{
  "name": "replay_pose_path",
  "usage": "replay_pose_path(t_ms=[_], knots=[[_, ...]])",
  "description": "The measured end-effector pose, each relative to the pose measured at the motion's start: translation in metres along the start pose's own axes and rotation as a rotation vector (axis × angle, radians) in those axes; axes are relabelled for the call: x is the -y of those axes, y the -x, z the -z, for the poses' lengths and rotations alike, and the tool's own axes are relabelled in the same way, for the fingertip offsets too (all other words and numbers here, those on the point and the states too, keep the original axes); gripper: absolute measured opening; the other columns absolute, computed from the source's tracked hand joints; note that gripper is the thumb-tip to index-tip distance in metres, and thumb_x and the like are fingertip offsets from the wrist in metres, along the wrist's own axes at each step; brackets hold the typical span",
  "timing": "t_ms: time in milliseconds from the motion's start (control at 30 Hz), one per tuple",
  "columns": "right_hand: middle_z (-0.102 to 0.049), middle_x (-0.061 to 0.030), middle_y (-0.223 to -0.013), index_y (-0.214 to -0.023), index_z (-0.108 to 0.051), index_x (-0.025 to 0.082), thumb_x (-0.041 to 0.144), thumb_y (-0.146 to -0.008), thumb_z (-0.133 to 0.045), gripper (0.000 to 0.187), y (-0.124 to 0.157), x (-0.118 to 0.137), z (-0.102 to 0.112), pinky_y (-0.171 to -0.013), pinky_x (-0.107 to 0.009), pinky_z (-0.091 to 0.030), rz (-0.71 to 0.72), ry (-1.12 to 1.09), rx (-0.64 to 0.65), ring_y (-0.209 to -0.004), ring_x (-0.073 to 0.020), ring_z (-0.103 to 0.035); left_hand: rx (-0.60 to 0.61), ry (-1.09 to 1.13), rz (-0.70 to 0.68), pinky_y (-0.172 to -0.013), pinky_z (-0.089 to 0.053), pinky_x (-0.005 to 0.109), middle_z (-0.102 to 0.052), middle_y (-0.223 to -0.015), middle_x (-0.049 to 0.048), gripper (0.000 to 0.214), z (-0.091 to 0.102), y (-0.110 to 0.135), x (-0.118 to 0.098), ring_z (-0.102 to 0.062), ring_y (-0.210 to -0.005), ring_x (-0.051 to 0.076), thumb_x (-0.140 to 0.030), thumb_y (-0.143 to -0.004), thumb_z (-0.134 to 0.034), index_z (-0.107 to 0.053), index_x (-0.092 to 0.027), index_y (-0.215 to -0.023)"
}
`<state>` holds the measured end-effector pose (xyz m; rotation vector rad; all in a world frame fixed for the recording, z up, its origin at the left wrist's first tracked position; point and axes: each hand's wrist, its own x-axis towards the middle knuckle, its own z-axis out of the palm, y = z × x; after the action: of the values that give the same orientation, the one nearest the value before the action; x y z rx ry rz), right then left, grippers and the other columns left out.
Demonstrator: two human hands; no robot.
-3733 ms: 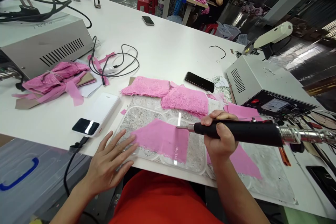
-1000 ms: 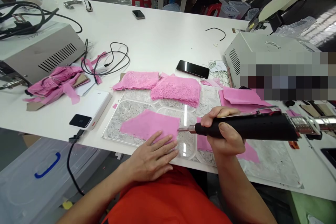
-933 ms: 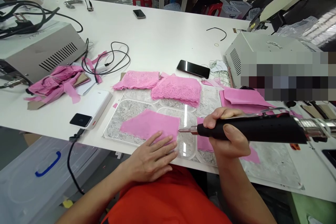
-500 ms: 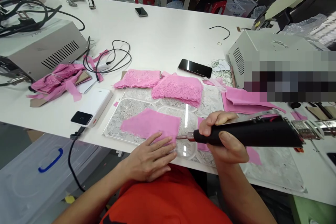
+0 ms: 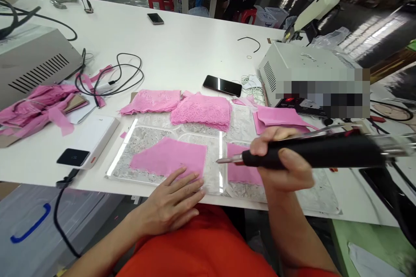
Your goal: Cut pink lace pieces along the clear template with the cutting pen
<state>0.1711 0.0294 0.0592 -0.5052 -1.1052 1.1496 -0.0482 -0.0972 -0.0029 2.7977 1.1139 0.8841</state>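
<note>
My left hand (image 5: 172, 203) lies flat, fingers stretched out, on the lower right part of a pink fabric piece (image 5: 169, 153). Closed around a black handheld tool (image 5: 328, 151) with a thin metal tip (image 5: 225, 160) is my right hand (image 5: 286, 164). The tip points left and sits just right of the fabric's edge, apart from it; its exact height over the surface I cannot tell. Under the tool lies a second pink fabric piece (image 5: 242, 169), partly covered by the tool and hand. Both pieces rest on a grey marbled board (image 5: 120, 169) with a clear, glossy surface.
Two stacks of pink lace pieces, one lace stack (image 5: 201, 110) in the middle, lie behind the board. Around are a phone (image 5: 222, 85), folded pink fabric (image 5: 282, 117), a power bank (image 5: 94, 143), a loose cable (image 5: 130, 56) and grey metal boxes, one box (image 5: 292, 58) at right.
The tool's tip has moved off the pink piece's right edge, away from my left fingers. My left hand stays on the fabric. The whole view has turned right.
</note>
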Motion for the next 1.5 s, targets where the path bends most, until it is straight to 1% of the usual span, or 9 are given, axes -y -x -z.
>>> replay_pose_path(t_ms=[100,200,367,533,700,967,1167,1333,1500], knots=[[-0.053,0.0015,-0.069,-0.07,-0.058,0.021,0.027,-0.064,-0.058,0.009,-0.02,0.015,0.02,-0.042,-0.027,-0.042,0.115,0.118,-0.143,-0.045,-0.0088,-0.049,-0.038,-0.015,0.035,-0.116,-0.034,0.044,-0.068,-0.121,0.0102,0.032,-0.008,-0.018,-0.007,-0.051,-0.13,0.023,-0.017,-0.091,-0.057,-0.057,-0.013,-0.123],[-0.051,0.0025,-0.069,-0.069,-0.056,0.021,0.028,-0.062,-0.058,0.01,-0.031,0.015,0.034,-0.047,-0.027,-0.043,0.139,0.164,-0.214,-0.047,-0.0083,-0.048,-0.04,-0.048,0.091,-0.115,-0.036,0.043,-0.066,-0.122,0.0111,0.029,-0.023,-0.044,-0.015,-0.053,-0.128,0.024,-0.018,-0.093,-0.053,-0.058,-0.012,-0.122],[-0.053,0.002,-0.077,-0.074,-0.057,0.021,0.025,-0.063,-0.056,0.012,-0.028,-0.001,0.039,-0.053,-0.028,-0.046,0.076,0.122,-0.197,-0.052,-0.0081,-0.051,0.013,-0.117,0.165,-0.108,-0.04,0.05,-0.062,-0.129,0.0124,0.03,-0.054,-0.078,-0.021,-0.054,-0.125,0.029,-0.027,-0.097,-0.047,-0.06,-0.013,-0.121],[-0.055,0.0009,-0.082,-0.078,-0.059,0.021,0.025,-0.066,-0.057,0.013,-0.026,-0.007,0.042,-0.056,-0.029,-0.047,0.069,0.106,-0.19,-0.055,-0.0086,-0.051,0.067,-0.138,0.178,-0.11,-0.035,0.053,-0.056,-0.136,0.0135,0.035,-0.07,-0.088,-0.02,-0.049,-0.13,0.031,-0.033,-0.098,-0.046,-0.057,-0.015,-0.126],[-0.056,0.0017,-0.084,-0.082,-0.059,0.022,0.026,-0.069,-0.059,0.013,-0.025,-0.012,0.046,-0.059,-0.03,-0.049,0.043,0.091,-0.174,-0.057,-0.009,-0.053,0.106,-0.133,0.214,-0.114,-0.028,0.054,-0.053,-0.139,0.0151,0.04,-0.073,-0.09,-0.017,-0.045,-0.134,0.031,-0.038,-0.098,-0.047,-0.055,-0.016,-0.13],[-0.058,0.0024,-0.086,-0.084,-0.058,0.023,0.027,-0.071,-0.062,0.014,-0.024,-0.019,0.05,-0.06,-0.03,-0.049,0.043,0.061,-0.142,-0.058,-0.0083,-0.055,0.141,-0.142,0.21,-0.11,-0.035,0.056,-0.052,-0.14,0.0171,0.042,-0.069,-0.093,-0.016,-0.047,-0.132,0.034,-0.041,-0.098,-0.045,-0.054,-0.016,-0.131],[-0.056,0.0021,-0.085,-0.083,-0.055,0.024,0.031,-0.069,-0.063,0.018,-0.026,-0.016,0.049,-0.059,-0.032,-0.051,0.04,0.079,-0.193,-0.057,-0.009,-0.054,0.013,-0.074,0.265,-0.113,-0.034,0.05,-0.055,-0.138,0.0124,0.035,-0.056,-0.091,-0.004,-0.045,-0.135,0.027,-0.019,-0.098,-0.041,-0.051,-0.016,-0.132],[-0.056,0.001,-0.083,-0.078,-0.053,0.023,0.027,-0.066,-0.058,0.014,-0.037,0.001,0.059,-0.055,-0.032,-0.049,0.129,0.13,-0.318,-0.054,-0.0098,-0.053,-0.009,-0.088,0.241,-0.112,-0.037,0.048,-0.059,-0.134,0.0104,0.03,-0.053,-0.096,-0.001,-0.049,-0.132,0.026,-0.015,-0.097,-0.046,-0.056,-0.015,-0.124],[-0.052,0.0013,-0.074,-0.07,-0.053,0.02,0.023,-0.063,-0.051,0.008,-0.051,0.025,0.085,-0.051,-0.028,-0.043,0.362,0.159,-0.619,-0.05,-0.008,-0.048,-0.002,-0.126,0.165,-0.113,-0.035,0.049,-0.062,-0.129,0.0109,0.026,-0.066,-0.1,-0.008,-0.051,-0.129,0.028,-0.016,-0.096,-0.046,-0.062,-0.013,-0.116]])
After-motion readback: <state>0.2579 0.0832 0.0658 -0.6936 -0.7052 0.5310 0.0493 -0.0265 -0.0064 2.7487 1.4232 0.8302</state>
